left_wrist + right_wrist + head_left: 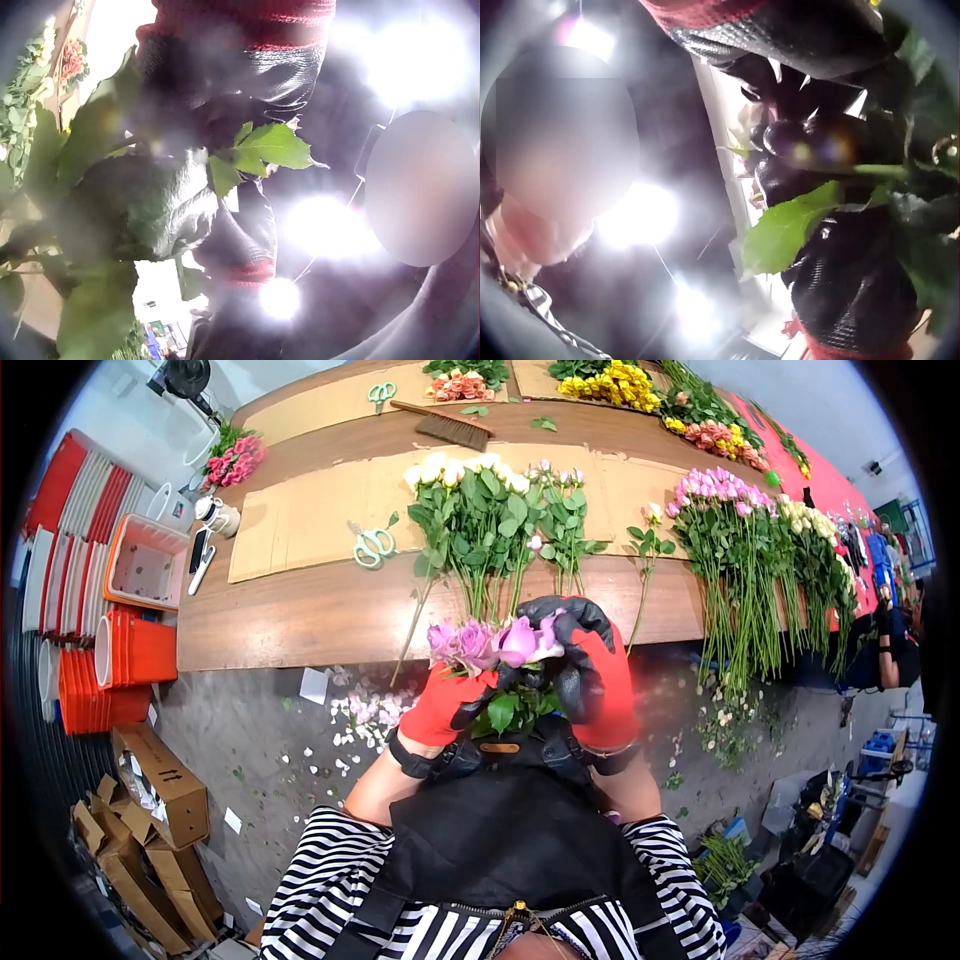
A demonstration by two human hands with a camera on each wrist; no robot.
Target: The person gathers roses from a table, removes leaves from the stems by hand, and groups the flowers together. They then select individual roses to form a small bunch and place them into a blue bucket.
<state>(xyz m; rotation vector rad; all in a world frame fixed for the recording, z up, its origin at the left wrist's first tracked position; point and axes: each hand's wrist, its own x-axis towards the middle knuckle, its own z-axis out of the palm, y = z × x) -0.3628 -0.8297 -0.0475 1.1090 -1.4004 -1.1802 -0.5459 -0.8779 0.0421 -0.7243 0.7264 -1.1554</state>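
Observation:
My gloved left hand [445, 705] grips several purple roses [470, 645] just under their blooms, in front of my apron. The gloved right hand [597, 678] bends its fingers over the rightmost purple rose [548, 637], thumb and fingertips at its petals. Green leaves [508, 710] hang below the hands. In the left wrist view, a bright leaf [274, 146] stands out beside the dark glove. The right wrist view has a green stem [877, 170] running to black-gloved fingers, above another leaf [795, 232]; the blooms are mostly hidden there.
Cream roses [465, 472] lie on cardboard across the wooden table [300, 625], with green-handled scissors [374, 547] to their left. A single rose [650, 545] and a pink rose bunch [725, 495] are to the right. A brush [450, 430] lies behind. Orange crates [145, 565] stand left.

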